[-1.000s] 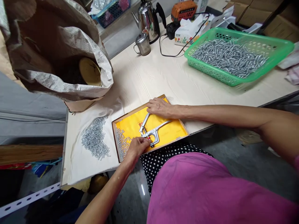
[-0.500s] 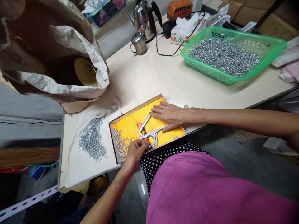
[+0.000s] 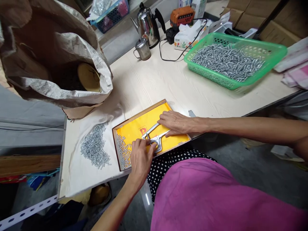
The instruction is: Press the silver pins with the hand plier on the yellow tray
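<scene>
Pale table (image 3: 149, 80) carries the green basket (image 3: 231, 84) of small metal pins, well apart from the shallow yellow-lined tray (image 3: 134, 123) at the near edge. Right hand (image 3: 176, 123) curled on the spread handles of the pliers (image 3: 157, 140), which sit inside the tray; left hand (image 3: 141, 157), apart from the right, has thumb and fingers at the tool's head, can't tell if pinched shut. Loose pins (image 3: 124, 154) fill the tray's left end.
</scene>
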A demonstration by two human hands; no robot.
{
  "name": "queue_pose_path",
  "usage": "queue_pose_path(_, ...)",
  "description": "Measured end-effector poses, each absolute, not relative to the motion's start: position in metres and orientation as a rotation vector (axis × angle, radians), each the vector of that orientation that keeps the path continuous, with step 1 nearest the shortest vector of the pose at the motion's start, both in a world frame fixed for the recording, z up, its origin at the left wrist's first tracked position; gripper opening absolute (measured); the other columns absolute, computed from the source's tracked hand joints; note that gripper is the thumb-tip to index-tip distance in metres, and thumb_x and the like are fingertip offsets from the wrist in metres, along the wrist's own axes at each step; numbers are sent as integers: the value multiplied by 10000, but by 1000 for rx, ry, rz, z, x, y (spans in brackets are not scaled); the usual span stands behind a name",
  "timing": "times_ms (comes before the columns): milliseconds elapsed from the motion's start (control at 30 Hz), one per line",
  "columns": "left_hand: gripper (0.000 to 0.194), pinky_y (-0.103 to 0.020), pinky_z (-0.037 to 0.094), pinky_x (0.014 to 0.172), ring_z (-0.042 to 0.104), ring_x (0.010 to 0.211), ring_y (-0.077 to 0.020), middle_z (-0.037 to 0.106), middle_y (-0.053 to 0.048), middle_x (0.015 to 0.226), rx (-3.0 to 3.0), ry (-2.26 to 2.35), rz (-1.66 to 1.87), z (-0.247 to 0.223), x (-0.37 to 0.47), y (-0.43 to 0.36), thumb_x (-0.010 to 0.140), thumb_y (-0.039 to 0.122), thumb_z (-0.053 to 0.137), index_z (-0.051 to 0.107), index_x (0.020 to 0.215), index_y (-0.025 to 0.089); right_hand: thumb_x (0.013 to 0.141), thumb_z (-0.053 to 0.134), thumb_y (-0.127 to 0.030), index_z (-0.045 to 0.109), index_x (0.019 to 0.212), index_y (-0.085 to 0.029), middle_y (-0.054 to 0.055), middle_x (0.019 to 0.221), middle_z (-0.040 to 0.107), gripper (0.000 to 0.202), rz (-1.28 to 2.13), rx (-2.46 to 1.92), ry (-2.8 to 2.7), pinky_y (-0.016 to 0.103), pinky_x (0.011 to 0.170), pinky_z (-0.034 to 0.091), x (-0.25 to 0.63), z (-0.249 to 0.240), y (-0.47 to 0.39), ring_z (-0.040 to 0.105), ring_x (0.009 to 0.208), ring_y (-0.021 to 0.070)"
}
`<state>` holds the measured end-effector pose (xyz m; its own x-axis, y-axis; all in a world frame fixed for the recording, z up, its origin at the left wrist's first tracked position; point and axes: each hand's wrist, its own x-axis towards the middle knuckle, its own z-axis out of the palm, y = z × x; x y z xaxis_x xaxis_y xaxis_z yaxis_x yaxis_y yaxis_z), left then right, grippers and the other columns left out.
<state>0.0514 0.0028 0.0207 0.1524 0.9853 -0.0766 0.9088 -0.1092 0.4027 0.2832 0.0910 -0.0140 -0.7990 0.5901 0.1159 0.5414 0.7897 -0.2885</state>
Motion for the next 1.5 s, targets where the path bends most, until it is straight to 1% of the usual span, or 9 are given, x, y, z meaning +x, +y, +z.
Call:
queue_pose_path(133, 557, -501, 429, 1036, 478, 1223, -336, 558, -177, 1354, 2449, 1583, 250, 13, 76, 24, 867, 377, 664, 523, 1354, 145, 887, 641, -509, 592, 1074, -109, 136, 1047, 592, 444, 348, -922, -2751, 372, 797, 394, 276, -14, 89, 469, 945, 251)
queue_pose_path(233, 596, -498, 438, 1033, 494, 1188, -325, 544, -195, 1357, 2508, 1513, 137, 2, 82, 44, 887, 331, 636, 446, 1401, 96, 867, 640, -570, 590, 1095, -96, 140, 1041, 598, 529, 345, -941, -2733, 382, 802, 409, 272, -15, 91, 480, 930, 252)
queue_pose_path(400, 567, -447, 475, 954, 527, 1093, -297, 603, -150, 1244, 2521, 1520, 102, -2, 75, 57, 878, 365, 666, 495, 1359, 118, 827, 727, -458, 609, 1095, -98, 133, 1029, 614, 464, 357, -982, -2787, 360, 777, 420, 273, -9, 98, 502, 937, 248)
queue_pose_path(700, 206, -350, 457, 773, 555, 896, -235, 670, -62, 918, 2488, 1549, 127, 0, 76, 62, 954, 351, 580, 672, 1043, 190, 964, 517, -160, 667, 925, -125, 84, 874, 653, 159, 457, -1053, -2832, 308, 714, 383, 260, -12, 102, 546, 812, 188)
queue_pose_path(900, 327, -395, 492, 869, 569, 995, -250, 667, -96, 1149, 2527, 1527, 267, -4, 71, 61, 922, 349, 631, 612, 1206, 188, 917, 624, -436, 662, 1002, -120, 116, 960, 642, 330, 298, -1018, -2778, 340, 742, 396, 268, -13, 106, 540, 896, 237)
queue_pose_path(1000, 209, -439, 471, 993, 524, 1166, -271, 602, -108, 1315, 2583, 1434, 353, -7, 69, 56, 914, 323, 641, 656, 1074, 189, 870, 633, -574, 661, 1005, -123, 124, 972, 638, 471, 265, -934, -2803, 363, 779, 406, 280, -14, 117, 536, 903, 248)
queue_pose_path(1167, 158, -424, 478, 999, 506, 1185, -259, 639, -103, 1200, 2693, 1318, 303, -13, 77, 43, 956, 280, 568, 673, 897, 177, 987, 458, -254, 661, 887, -167, 83, 899, 644, 242, 180, -967, -2722, 336, 762, 379, 284, -31, 144, 532, 840, 207)
queue_pose_path(1300, 161, -352, 513, 879, 558, 1000, -224, 659, -86, 992, 2711, 1320, 194, -17, 85, 33, 957, 244, 566, 672, 889, 144, 991, 430, -256, 654, 859, -174, 79, 858, 633, 272, 133, -979, -2649, 335, 711, 384, 272, -37, 155, 533, 809, 216)
queue_pose_path(1500, 219, -352, 487, 851, 542, 968, -214, 654, -87, 1043, 2613, 1746, 557, 7, 20, 31, 994, 239, 485, 688, 1059, 189, 1011, 397, -346, 663, 1004, -182, 99, 963, 640, 313, 221, -924, -2470, 368, 788, 443, 273, -28, 108, 572, 890, 229)
